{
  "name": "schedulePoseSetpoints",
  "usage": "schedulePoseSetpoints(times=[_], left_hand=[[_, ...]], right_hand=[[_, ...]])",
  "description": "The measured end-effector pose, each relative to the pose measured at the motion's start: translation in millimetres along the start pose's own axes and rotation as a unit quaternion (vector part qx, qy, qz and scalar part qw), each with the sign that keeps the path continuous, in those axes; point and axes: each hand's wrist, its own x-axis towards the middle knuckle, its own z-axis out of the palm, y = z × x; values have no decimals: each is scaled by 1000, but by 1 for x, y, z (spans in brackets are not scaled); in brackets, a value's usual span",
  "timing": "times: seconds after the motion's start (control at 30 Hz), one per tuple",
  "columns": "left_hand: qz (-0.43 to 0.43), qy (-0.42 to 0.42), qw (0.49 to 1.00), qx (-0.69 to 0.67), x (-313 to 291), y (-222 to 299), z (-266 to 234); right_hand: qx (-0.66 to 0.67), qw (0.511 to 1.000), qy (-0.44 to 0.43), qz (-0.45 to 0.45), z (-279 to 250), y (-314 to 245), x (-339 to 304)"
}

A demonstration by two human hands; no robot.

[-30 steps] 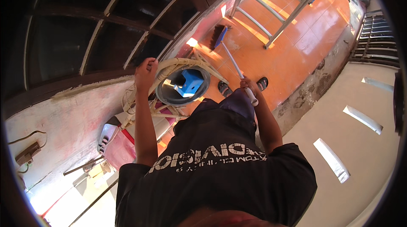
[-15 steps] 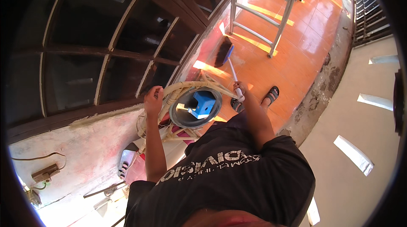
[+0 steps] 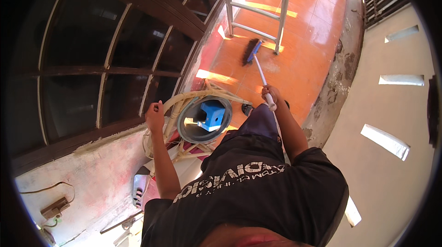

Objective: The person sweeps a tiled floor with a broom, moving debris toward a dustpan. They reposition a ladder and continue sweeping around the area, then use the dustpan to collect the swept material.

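Observation:
My right hand [image 3: 269, 95] grips the white handle of a broom [image 3: 258, 65] whose dark bristle head [image 3: 248, 52] rests on the orange tiled floor [image 3: 304, 62] ahead of me. My left hand [image 3: 155, 115] rests on the rim of a cream wicker chair [image 3: 184, 104] beside the dark window. On that chair sits a round grey basin [image 3: 191, 132] with a blue box-shaped object [image 3: 212, 114] in it. My black printed shirt [image 3: 248, 191] fills the lower middle of the view.
A metal stepladder [image 3: 255, 7] stands on the tiles beyond the broom head. Dark wooden window frames [image 3: 106, 62] line the left. A low cream wall [image 3: 391, 122] with slots runs along the right. A grey switch box [image 3: 54, 208] and cable hang on the pinkish wall lower left.
The view has tilted, showing more floor and the ladder. The broom head has moved farther out along the tiles, and my left hand has stayed on the chair rim.

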Motion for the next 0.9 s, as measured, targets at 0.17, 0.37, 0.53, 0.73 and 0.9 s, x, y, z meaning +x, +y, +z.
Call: schedulePoseSetpoints(times=[0.17,0.37,0.53,0.73,0.9], left_hand=[[-9,-41,998,-52,6,-7,5],[25,-37,998,-48,10,-7,7],[47,-10,999,2,9,3,9],[55,0,997,50,6,11,10],[75,-12,995,71,7,17,9]], right_hand=[[10,999,45,28,-19,-19,32],[-98,985,130,-53,-114,-4,-72],[-336,834,396,-189,-226,-19,-156],[-222,837,359,-348,-303,-103,-232],[-356,777,448,-264,-251,-81,-322]])
